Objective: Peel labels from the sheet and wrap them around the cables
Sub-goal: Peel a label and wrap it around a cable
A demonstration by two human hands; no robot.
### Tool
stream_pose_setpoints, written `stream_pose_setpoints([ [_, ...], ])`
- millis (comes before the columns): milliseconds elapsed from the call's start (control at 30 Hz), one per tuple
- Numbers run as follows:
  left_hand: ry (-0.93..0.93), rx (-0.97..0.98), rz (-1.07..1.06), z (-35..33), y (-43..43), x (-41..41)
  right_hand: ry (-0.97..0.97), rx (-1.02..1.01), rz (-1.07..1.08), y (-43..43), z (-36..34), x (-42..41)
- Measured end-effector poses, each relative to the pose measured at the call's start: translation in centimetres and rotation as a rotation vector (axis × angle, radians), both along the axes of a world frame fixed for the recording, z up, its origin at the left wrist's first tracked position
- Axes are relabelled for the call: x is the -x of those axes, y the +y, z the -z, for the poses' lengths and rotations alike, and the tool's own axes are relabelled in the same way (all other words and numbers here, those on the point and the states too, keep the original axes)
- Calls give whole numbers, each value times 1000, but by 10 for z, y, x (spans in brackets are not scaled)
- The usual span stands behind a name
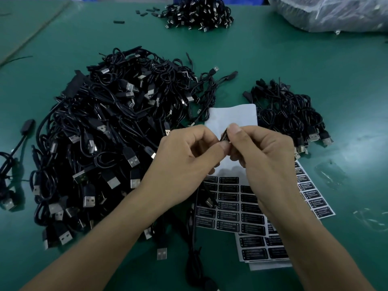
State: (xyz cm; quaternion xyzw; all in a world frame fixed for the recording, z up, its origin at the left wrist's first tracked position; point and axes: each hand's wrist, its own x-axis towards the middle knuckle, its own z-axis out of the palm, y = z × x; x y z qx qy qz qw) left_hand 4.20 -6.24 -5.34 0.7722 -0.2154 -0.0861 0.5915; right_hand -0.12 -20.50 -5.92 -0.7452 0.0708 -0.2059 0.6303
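Left hand (189,152): at centre frame, fingers curled, with thumb and forefinger pinching one end of a dark label (224,137).
Right hand (260,158): just right of it, also curled, with thumb and forefinger nipping the same label from the other side.
Reason for the grip: only the fingertips meet the label, probably to keep the sticky face off the skin while it is folded.
Cable in work: one black cable (194,223) drops from under the left hand toward the lower edge. The fingers hide whether the label is already around it.
Sheets: three, overlapped at lower centre-right. The top sheet (233,114) is bare white at its upper end and still carries rows of labels lower down. It lies right under the hands, which keeps the next peel close.
Cable heaps: three on the green table (346,91). These are a large pile (109,133) at centre left, a small pile (289,114) right of the sheets and a far pile (199,13) at the top edge. The large one is probably the stock and the small one the finished cables.
Plastic bag (336,13): one, at upper right.
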Motion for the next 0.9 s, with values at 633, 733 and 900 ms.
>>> stream_pose_setpoints([
  [633, 235, 497, -319, -22, 16, -16, 187, 96, -352, -27, -28, 12],
  [733, 268, 515, -324, -21, 16, -17, 211, 200, -51, -52, -35, 8],
  [900, 183, 266, -230, -14, 13, -15, 178, 525, 411, -90, -46, -21],
])
